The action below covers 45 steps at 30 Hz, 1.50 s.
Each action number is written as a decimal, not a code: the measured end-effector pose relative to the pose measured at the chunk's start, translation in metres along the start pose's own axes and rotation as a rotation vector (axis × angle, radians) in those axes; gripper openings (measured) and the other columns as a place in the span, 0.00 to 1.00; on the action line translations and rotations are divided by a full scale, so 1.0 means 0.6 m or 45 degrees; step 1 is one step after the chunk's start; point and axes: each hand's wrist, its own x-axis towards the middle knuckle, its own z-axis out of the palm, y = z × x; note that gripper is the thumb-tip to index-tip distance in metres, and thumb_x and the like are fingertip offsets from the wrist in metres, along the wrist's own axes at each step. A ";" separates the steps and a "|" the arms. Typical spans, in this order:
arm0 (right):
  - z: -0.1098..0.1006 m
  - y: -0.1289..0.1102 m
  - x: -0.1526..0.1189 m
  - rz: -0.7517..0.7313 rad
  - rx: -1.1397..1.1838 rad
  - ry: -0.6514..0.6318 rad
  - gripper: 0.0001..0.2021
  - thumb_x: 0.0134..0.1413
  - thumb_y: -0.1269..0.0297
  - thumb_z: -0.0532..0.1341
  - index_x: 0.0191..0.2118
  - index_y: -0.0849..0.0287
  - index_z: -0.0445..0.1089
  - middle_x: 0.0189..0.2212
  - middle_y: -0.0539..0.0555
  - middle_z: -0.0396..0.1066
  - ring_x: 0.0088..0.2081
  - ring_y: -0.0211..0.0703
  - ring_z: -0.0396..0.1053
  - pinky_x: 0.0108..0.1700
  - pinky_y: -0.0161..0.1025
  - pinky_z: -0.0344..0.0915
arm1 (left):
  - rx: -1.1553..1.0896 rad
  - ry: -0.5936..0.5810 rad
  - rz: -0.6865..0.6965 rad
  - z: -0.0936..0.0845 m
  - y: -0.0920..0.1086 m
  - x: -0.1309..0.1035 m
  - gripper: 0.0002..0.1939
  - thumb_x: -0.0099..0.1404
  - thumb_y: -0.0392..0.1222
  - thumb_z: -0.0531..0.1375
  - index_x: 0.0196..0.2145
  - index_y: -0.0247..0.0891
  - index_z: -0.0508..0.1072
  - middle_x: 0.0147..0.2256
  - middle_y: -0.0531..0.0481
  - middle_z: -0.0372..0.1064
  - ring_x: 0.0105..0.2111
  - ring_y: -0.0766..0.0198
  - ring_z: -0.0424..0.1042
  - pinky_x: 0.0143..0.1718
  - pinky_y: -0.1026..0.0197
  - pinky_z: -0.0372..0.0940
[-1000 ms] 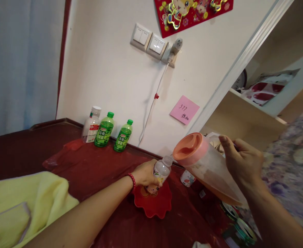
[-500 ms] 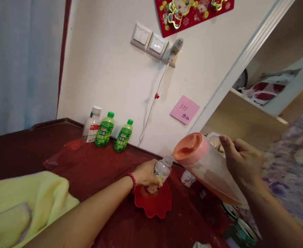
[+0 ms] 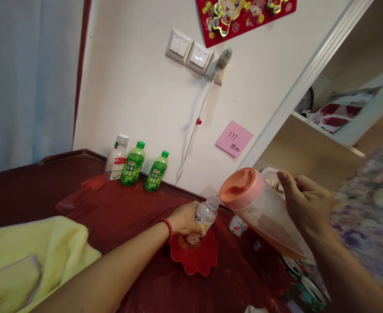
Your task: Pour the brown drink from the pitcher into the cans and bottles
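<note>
My left hand (image 3: 185, 219) is wrapped around an uncapped clear plastic bottle (image 3: 207, 213) with a printed label. The bottle stands tilted over a red scalloped plate (image 3: 196, 260). In my right hand (image 3: 308, 208) is the handle of a translucent pitcher (image 3: 266, 217) with an orange lid (image 3: 238, 189). The pitcher leans left, its lid close to the bottle's mouth. Orange-brown liquid lies along the pitcher's lower side. Whether any liquid crosses to the bottle I cannot make out.
Two green drink bottles (image 3: 132, 164) and a white-capped clear bottle (image 3: 116, 158) stand by the wall. A yellow towel (image 3: 61, 239) lies at left. Open cans (image 3: 311, 292) and a white patterned cup (image 3: 237, 225) are on the right. A cord (image 3: 191, 139) hangs from the wall socket.
</note>
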 end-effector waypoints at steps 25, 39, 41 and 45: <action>0.000 -0.009 -0.001 0.042 -0.007 -0.010 0.43 0.50 0.13 0.51 0.17 0.53 0.61 0.14 0.47 0.51 0.21 0.40 0.53 0.30 0.43 0.51 | 0.012 0.004 0.003 0.000 0.000 0.001 0.35 0.45 0.43 0.79 0.51 0.43 0.74 0.52 0.48 0.81 0.52 0.48 0.79 0.47 0.58 0.71; 0.004 -0.006 -0.003 0.027 0.012 -0.016 0.42 0.53 0.15 0.52 0.18 0.54 0.62 0.15 0.47 0.53 0.22 0.40 0.53 0.30 0.42 0.50 | -0.015 0.006 0.026 0.003 -0.008 0.006 0.37 0.45 0.44 0.80 0.52 0.43 0.74 0.53 0.48 0.80 0.53 0.47 0.79 0.49 0.58 0.71; 0.004 -0.005 -0.003 0.036 0.006 -0.018 0.43 0.52 0.13 0.51 0.18 0.54 0.62 0.15 0.48 0.54 0.22 0.40 0.54 0.30 0.42 0.51 | -0.015 0.011 0.027 0.003 -0.008 0.005 0.36 0.45 0.43 0.80 0.51 0.43 0.74 0.53 0.48 0.80 0.52 0.47 0.79 0.49 0.58 0.71; 0.004 -0.005 -0.002 0.039 -0.013 -0.023 0.43 0.50 0.12 0.50 0.18 0.54 0.63 0.15 0.48 0.55 0.22 0.41 0.55 0.32 0.43 0.52 | -0.004 0.011 0.016 0.002 -0.005 0.003 0.36 0.46 0.42 0.79 0.52 0.42 0.74 0.52 0.47 0.81 0.52 0.47 0.79 0.48 0.58 0.71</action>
